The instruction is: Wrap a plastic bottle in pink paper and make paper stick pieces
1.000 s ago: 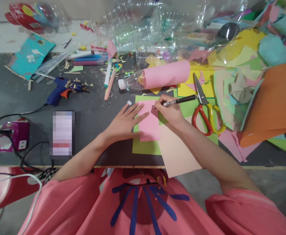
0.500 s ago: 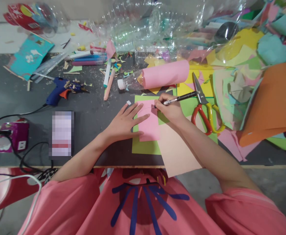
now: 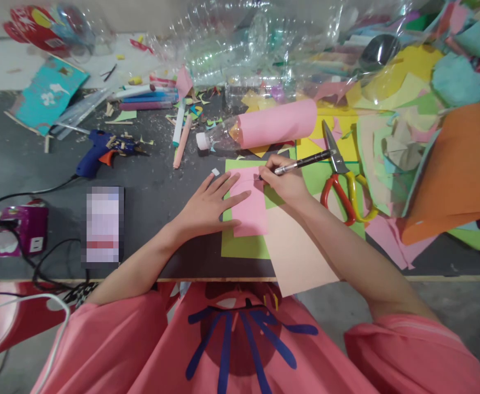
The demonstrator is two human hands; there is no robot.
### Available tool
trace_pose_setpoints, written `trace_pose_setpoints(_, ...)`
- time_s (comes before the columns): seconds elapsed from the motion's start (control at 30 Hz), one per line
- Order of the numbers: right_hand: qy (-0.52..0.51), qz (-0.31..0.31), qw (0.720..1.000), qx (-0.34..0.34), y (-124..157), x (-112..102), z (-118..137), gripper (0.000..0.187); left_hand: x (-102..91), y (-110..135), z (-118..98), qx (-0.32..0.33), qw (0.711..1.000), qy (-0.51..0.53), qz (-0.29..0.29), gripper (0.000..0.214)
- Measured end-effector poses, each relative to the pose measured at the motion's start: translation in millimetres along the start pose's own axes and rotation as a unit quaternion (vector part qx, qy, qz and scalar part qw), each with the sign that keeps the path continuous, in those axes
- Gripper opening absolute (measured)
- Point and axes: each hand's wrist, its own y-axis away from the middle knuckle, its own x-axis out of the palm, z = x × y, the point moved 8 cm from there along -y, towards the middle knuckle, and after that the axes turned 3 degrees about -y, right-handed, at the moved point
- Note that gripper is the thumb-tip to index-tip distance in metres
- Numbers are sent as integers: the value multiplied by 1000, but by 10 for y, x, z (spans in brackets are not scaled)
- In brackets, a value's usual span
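A small pink sheet of paper [image 3: 251,213] lies on a green sheet [image 3: 243,249] in front of me. My left hand [image 3: 207,203] rests flat with fingers spread, its fingertips on the pink paper's left side. In my right hand [image 3: 283,178] is a black pen [image 3: 311,160], its tip at the pink paper's upper right edge. A faint curved line shows on the paper near the tip. Under my right forearm lies a peach sheet [image 3: 297,254]. Behind my hands a clear plastic bottle wrapped in pink paper [image 3: 281,125] lies on its side.
Scissors [image 3: 340,175] with red and yellow handles lie right of my right hand. A blue glue gun [image 3: 96,153] and a phone [image 3: 102,225] are at the left. Colored paper [image 3: 455,169] piles up at the right; clear bottles [image 3: 260,44] lie along the back.
Almost nothing differs. Both hands, the pen and the pink paper hold nearly the same places, with only a very slight shift of the whole view.
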Motion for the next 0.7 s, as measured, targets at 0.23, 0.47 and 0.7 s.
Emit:
trace_pose_setpoints(0.23, 17, 8, 1000, -14, -12, -9, 28, 33, 2, 0, 6, -3, 1000, 1, -1, 68)
trace_pose_setpoints(0.47, -11, -14, 1000, -1, -14, -61, 18, 35, 7, 13, -7, 10, 1000, -11, -7, 68)
trace_pose_setpoints(0.7, 15, 2, 1000, -8, -9, -18, 15, 34, 13, -1, 7, -1, 1000, -5, 4, 68)
